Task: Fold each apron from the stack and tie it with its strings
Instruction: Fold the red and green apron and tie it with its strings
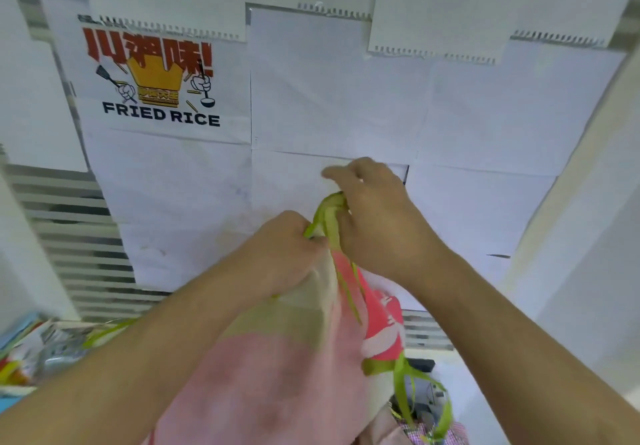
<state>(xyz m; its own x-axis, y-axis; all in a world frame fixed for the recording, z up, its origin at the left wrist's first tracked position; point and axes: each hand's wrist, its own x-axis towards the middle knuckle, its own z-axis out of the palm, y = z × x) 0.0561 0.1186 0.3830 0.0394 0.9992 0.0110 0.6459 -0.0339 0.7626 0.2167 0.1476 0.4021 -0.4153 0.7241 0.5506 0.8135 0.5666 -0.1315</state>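
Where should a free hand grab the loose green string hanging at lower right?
Likely on the hanging loop of the string, below the apron, coming from the right. There it dangles free of the cloth, flat and ribbon-like, so fingers can pinch across its width. Both the left hand and right hand are busy up top.

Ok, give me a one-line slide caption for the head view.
Left hand grips the raised pink apron while right hand pinches its green strings.

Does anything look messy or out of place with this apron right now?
Mostly no. The pink apron hangs bunched from both hands while loose green strings dangle tangled below it, not yet tied.
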